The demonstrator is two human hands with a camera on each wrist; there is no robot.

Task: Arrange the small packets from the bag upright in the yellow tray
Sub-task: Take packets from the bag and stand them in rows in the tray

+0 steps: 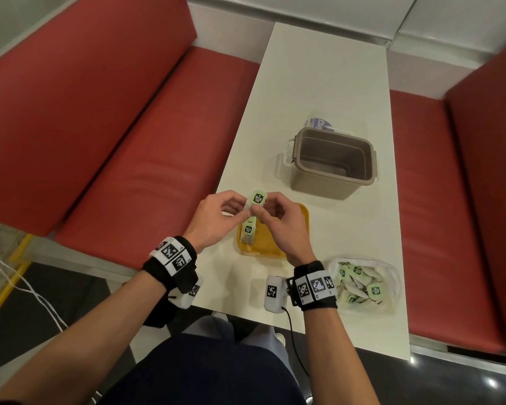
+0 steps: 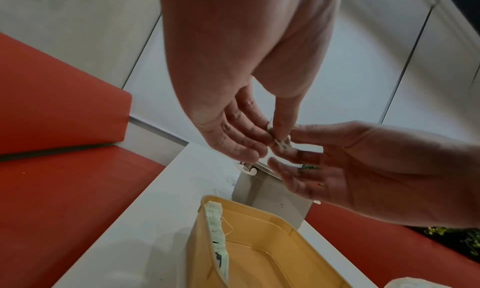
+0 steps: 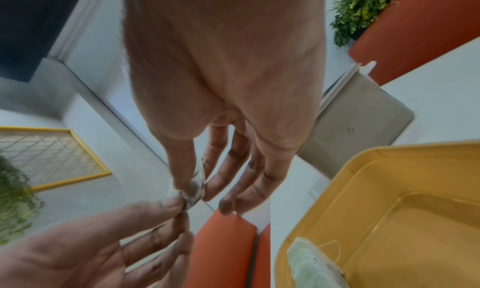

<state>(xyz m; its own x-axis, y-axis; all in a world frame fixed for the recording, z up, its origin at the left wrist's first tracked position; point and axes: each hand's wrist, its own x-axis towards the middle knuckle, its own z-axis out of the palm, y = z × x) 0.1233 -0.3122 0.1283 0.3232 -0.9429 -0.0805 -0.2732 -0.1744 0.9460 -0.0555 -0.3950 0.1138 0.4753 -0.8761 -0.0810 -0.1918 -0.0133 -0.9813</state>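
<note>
Both hands hold one small packet [image 1: 256,200], white with a green label, just above the far left corner of the yellow tray [image 1: 300,223]. My left hand [image 1: 216,217] pinches its left edge between thumb and fingers, and my right hand [image 1: 275,214] pinches its right edge. The pinch shows edge-on as the packet [image 2: 281,143] in the left wrist view and as the packet [image 3: 193,190] in the right wrist view. A few packets [image 1: 248,232] stand upright against the tray's left wall, also seen as packets [image 2: 217,227] and packets [image 3: 309,261]. A clear bag [image 1: 365,283] of several more packets lies at the near right.
A grey-brown plastic bin [image 1: 332,163] stands open behind the tray, with a blue-and-white wrapper [image 1: 320,124] behind it. The narrow white table [image 1: 319,68] runs between red bench seats [image 1: 129,141]. A white sensor box [image 1: 273,292] hangs at my right wrist.
</note>
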